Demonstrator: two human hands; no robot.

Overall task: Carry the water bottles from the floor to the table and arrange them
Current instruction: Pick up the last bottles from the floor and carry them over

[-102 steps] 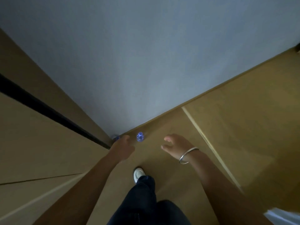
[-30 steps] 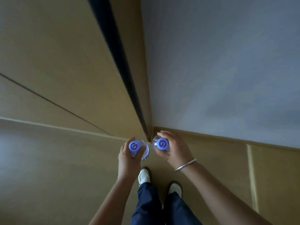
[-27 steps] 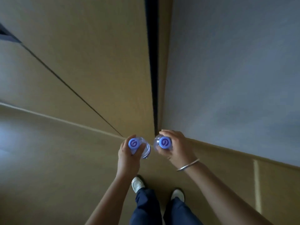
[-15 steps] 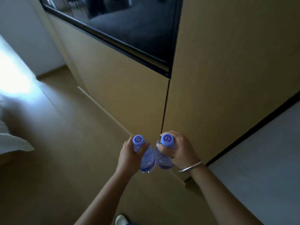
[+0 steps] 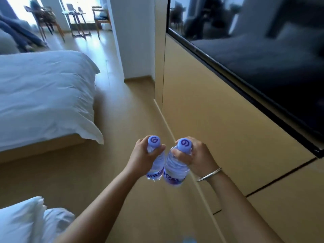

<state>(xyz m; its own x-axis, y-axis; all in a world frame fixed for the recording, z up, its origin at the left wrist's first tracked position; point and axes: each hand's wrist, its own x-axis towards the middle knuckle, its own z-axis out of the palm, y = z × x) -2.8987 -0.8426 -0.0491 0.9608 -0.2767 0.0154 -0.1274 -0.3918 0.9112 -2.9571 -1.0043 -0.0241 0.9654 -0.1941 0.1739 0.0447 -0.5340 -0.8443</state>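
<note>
Both hands, left hand (image 5: pixel 142 156) and right hand (image 5: pixel 196 155), grip clear purple-capped water bottles (image 5: pixel 172 170).

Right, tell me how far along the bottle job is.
Done: both bottles are off the floor. In hand: the left hand grips the left bottle, the right hand grips the right bottle. Left: carrying them to a table and arranging them.

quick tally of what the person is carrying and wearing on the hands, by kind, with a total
water bottles: 2, the left bottle held by the left hand, the right bottle held by the right hand
purple caps: 2, the left cap and the right cap
silver bracelet: 1, on the right wrist
total: 5
</note>
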